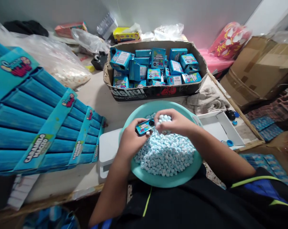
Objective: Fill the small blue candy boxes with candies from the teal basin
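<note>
Tabletop (96,90) (wood-edged) lies cluttered between the basin (161,182) and grey wall (144,14).

Single view, worn on my head, facing forward and down. My shirt (182,206) nearest, bottom edge; left grip (130,136) and right grip (177,122) close, mid-frame, above bowl (166,183); table (95,90) beyond, wall (144,12) farthest.

Under the left hand (129,136) and right hand (178,122), a basin (161,182) is showing plain turquoise, its candies (166,157) mixing white and pale blue. The held box (143,127) is wearing blue and green. Beyond the hands, a carton (153,93) is displaying black with white and red print; to their right, a blurred bag (226,41) is looking red, perhaps yellow-and-white patterned.
</note>
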Tool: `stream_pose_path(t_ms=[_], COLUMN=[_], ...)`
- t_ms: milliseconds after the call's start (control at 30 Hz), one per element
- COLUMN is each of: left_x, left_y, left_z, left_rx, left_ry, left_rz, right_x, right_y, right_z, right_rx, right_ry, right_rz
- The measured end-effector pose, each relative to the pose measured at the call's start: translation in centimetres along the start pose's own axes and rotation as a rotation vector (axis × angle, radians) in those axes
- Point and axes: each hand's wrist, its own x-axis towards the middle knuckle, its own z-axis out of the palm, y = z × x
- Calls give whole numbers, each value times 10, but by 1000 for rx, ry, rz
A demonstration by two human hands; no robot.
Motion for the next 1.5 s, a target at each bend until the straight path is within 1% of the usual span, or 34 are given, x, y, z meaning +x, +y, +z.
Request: stream_pose_path(t_ms=[67,100,167,267,367,467,533,633,733,833,933,1000,1067,1200,1267,1300,1500], left_x=[-1,-1,-2,-4,-7,-10,-11,-12,-13,-15,-17,-19,-20,-19,-19,-18,-16], left_y=[2,3,4,4,3,4,3,2,2,2,1,2,3,5,5,5,3], left_z=[1,2,3,5,7,8,9,10,11,11,11,11,10,5,3,2,2], left_rx=[5,5,-6,-18,4,51,75,90,111,107,110,112,119,168,173,169,153], left_ry=[-81,-114,-162,-186,-167,-143,-135,-120,-102,-57,-4,-18,-11,111,130,134,134], left_rz=[23,34,48,54,77,123,159,214,226,191,186,201,216,210,209,211,227], right_x=[8,12,18,23,21,18,17,16,15,12,8,6,3,-1,-2,-2,1], right_y=[5,9,16,22,23,22,22,22,21,20,18,16,13,10,11,13,20], right_z=[5,8,14,18,20,21,22,22,22,22,20,17,11,1,-1,-1,-4], right_rx=[167,237,339,386,374,367,367,361,294,213,130,42,-94,-488,-643,-682,-661], right_ry=[199,271,347,359,345,311,293,304,314,278,253,249,222,98,83,91,106], right_rz=[-117,-173,-254,-290,-260,-249,-268,-312,-346,-374,-429,-485,-519,-497,-488,-488,-514])
